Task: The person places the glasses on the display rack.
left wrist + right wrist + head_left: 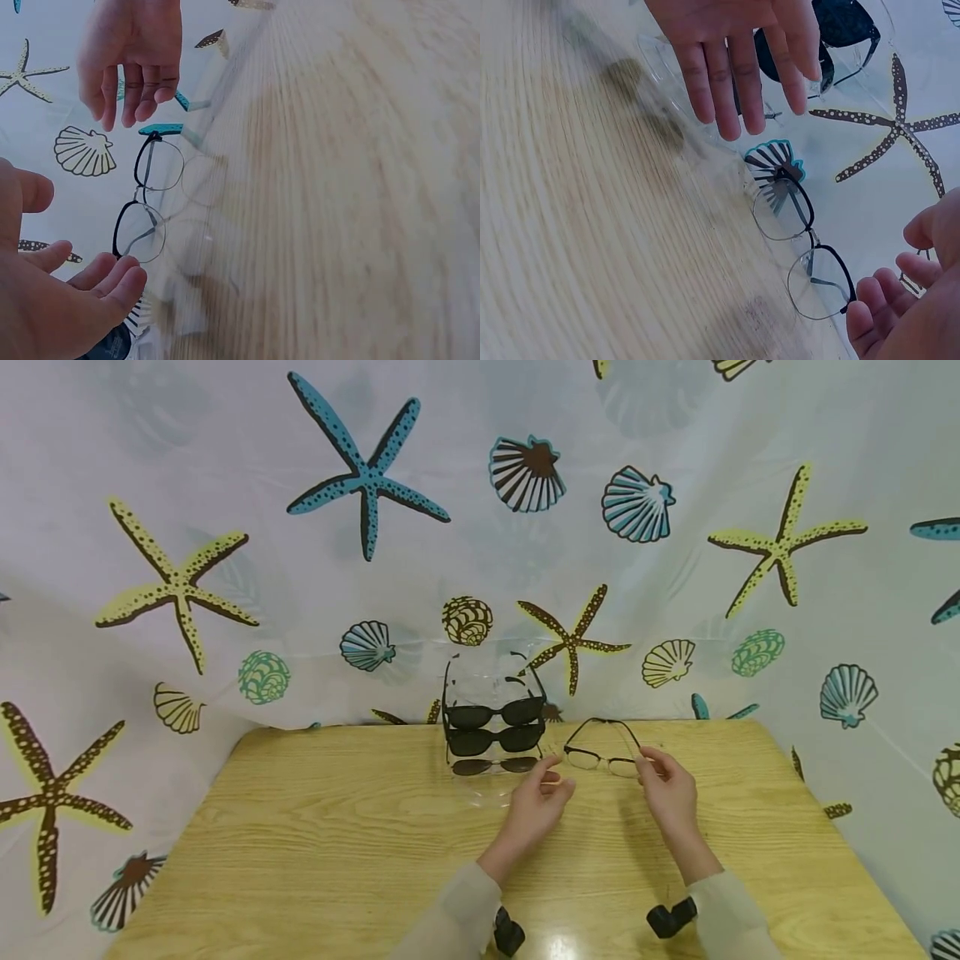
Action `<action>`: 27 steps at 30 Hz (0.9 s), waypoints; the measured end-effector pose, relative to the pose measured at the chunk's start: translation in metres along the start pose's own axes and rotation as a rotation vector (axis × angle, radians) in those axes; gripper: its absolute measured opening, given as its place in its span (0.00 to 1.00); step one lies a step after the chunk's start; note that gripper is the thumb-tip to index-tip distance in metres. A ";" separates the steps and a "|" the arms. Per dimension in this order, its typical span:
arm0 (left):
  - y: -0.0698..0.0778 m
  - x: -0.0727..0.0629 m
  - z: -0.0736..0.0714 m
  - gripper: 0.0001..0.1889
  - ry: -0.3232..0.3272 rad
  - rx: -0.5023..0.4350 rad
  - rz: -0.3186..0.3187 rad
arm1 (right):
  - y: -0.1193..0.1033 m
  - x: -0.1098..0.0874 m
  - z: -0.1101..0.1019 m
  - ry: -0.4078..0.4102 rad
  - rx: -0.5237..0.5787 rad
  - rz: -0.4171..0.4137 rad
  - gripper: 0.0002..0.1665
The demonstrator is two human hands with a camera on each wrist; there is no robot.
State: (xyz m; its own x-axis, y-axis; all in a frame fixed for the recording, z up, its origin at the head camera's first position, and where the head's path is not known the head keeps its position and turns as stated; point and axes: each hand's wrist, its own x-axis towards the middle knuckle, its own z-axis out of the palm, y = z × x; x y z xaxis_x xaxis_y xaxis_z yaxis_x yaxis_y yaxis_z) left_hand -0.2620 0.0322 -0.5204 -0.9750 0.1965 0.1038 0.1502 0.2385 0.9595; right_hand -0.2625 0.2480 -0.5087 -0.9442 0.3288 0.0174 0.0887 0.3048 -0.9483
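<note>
A pair of eyeglasses [583, 760] with a black browline and thin metal lower rims stands on the wooden table, temples unfolded toward the curtain. My right hand [670, 787] is at its right end, fingertips close by the frame's corner. In the right wrist view, the thumb of that right hand [919, 300] stays apart from the fingers. Off the other end of the eyeglasses, my left hand [536, 804] has loosely bent fingers and nothing in its grasp. The left wrist view shows the left hand [82, 296] palm up, its fingertips near the lower lens.
Left of the eyeglasses, a clear display stand [480, 797] bears dark sunglasses [521, 712] in several tiers, close to my left hand. A white curtain [450, 568] printed with starfish and shells hangs behind the wooden table [322, 843] and along its sides.
</note>
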 end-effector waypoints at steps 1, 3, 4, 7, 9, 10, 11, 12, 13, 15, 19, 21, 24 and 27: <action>-0.001 0.002 0.003 0.27 0.002 0.000 0.003 | 0.001 0.001 -0.001 0.007 -0.002 0.000 0.25; -0.003 0.007 0.008 0.28 0.004 -0.005 0.003 | 0.003 0.002 -0.003 0.020 -0.004 -0.006 0.25; -0.003 0.009 0.011 0.29 0.008 -0.010 0.003 | 0.004 0.003 -0.003 0.025 -0.006 -0.007 0.25; -0.006 0.017 0.020 0.31 0.017 -0.020 -0.016 | 0.007 0.005 -0.004 0.033 -0.015 0.009 0.26; -0.007 0.021 0.027 0.33 0.025 -0.017 -0.044 | 0.009 0.006 -0.004 0.032 -0.028 0.026 0.26; -0.008 0.023 0.031 0.33 0.033 -0.012 -0.046 | 0.010 0.007 -0.003 0.030 -0.035 0.035 0.26; -0.009 0.024 0.034 0.33 0.040 -0.002 -0.048 | 0.011 0.007 -0.003 0.027 -0.041 0.043 0.26; -0.009 0.026 0.037 0.34 0.049 0.014 -0.053 | 0.012 0.007 -0.002 0.027 -0.043 0.050 0.26; -0.009 0.027 0.040 0.34 0.058 0.028 -0.057 | 0.013 0.008 -0.002 0.024 -0.046 0.055 0.26; -0.009 0.030 0.044 0.35 0.076 0.054 -0.069 | 0.015 0.008 -0.001 0.016 -0.042 0.062 0.26; -0.007 0.035 0.047 0.36 0.102 0.090 -0.098 | 0.017 0.009 0.000 0.007 -0.039 0.069 0.26; -0.006 0.038 0.046 0.36 0.102 0.088 -0.103 | 0.018 0.010 0.000 -0.003 -0.034 0.069 0.27; -0.006 0.043 0.045 0.37 0.090 0.086 -0.112 | 0.019 0.011 -0.001 -0.026 -0.031 0.068 0.28; -0.007 0.048 0.045 0.37 0.064 0.096 -0.121 | 0.020 0.011 -0.002 -0.042 -0.034 0.074 0.29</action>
State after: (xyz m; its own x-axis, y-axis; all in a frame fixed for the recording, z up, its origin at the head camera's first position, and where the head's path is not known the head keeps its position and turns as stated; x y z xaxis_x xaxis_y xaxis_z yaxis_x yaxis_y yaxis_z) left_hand -0.3026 0.0829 -0.5341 -0.9949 0.1008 0.0087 0.0434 0.3474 0.9367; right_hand -0.2700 0.2594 -0.5270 -0.9473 0.3135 -0.0661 0.1684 0.3116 -0.9352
